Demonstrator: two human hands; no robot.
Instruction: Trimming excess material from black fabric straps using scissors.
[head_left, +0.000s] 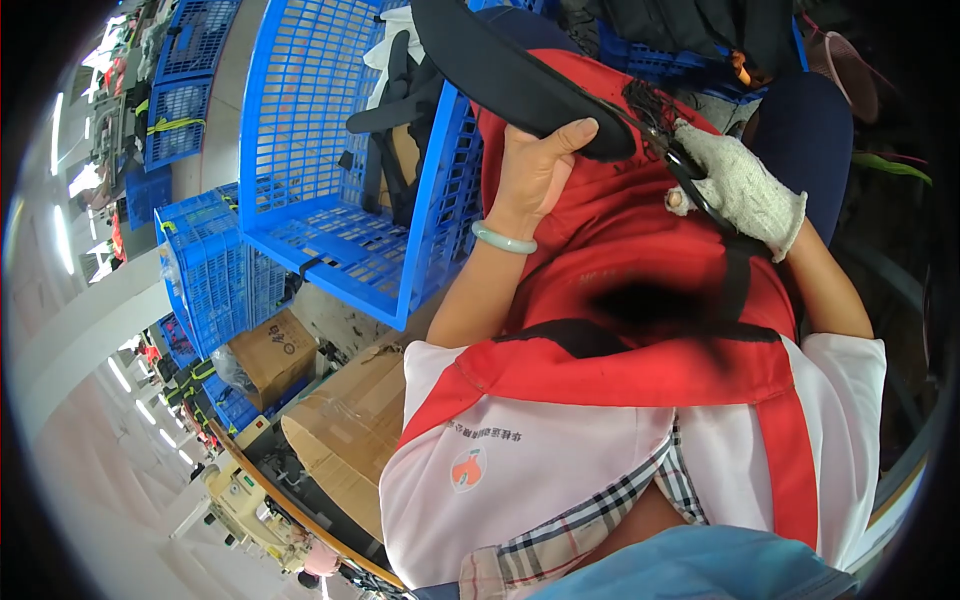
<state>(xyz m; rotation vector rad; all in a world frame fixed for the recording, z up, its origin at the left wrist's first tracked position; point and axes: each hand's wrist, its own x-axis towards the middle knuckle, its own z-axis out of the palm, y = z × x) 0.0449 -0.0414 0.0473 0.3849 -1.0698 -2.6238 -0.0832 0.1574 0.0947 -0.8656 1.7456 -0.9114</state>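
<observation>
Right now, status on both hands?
Left hand bare, gripping black curved piece. Right hand, gloved, holds scissors at loose black threads. Blue crate alongside, not obstructing.

Two brown cardboard boxes stand on the floor below the blue crate

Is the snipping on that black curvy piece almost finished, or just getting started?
Hard to say how far along. In hand: the bare left hand grips the curved black fabric piece, while the right hand in a white knit glove holds small black scissors at a tuft of loose black threads on its edge. Left: that tuft is not yet cut. More dark pieces lie in the big blue plastic crate; done or waiting, I cannot tell.
</observation>
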